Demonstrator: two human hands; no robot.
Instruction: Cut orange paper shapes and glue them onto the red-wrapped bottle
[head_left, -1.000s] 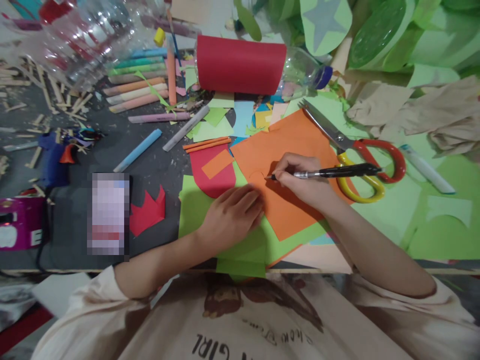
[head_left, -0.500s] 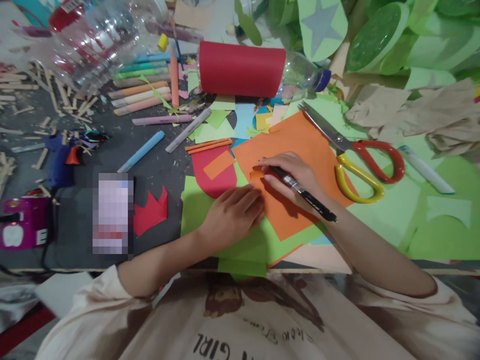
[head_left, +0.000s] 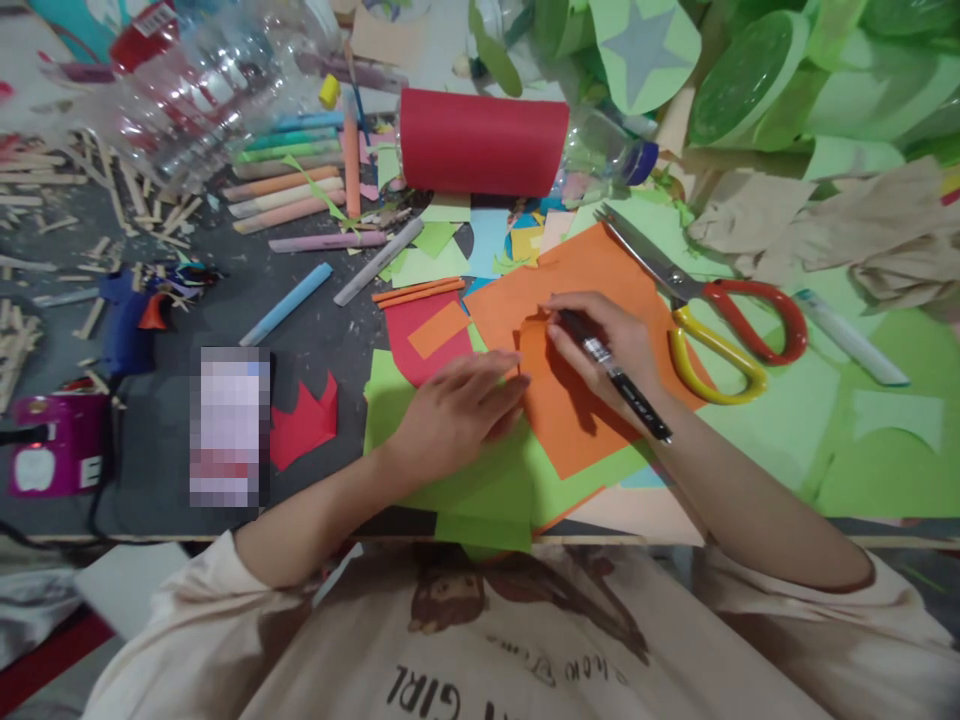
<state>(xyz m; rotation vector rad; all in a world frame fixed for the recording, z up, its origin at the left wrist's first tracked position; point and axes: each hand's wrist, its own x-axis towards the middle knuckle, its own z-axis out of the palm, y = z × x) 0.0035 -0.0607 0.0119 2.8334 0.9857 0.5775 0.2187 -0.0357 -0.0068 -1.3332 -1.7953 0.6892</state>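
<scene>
Right hand [head_left: 619, 335], grip narrow on one black pen [head_left: 622, 383], above the orange sheet [head_left: 566, 440]; left hand [head_left: 450, 410], fingers loosely extended, at the sheet's left edge. One pair of scissors [head_left: 677, 283] overlaps the sheet's right edge; bare table [head_left: 154, 430] borders the phone [head_left: 229, 430]. Shirt [head_left: 337, 640] lettering reads "GIRL". Thin orange strips [head_left: 412, 298]: two.

I watched the right hand [head_left: 622, 335] hold a black pen [head_left: 598, 350] over the orange sheet [head_left: 553, 405], the left hand [head_left: 454, 412] at its eight o'clock edge. Scissors [head_left: 680, 284] lay toward three.
</scene>
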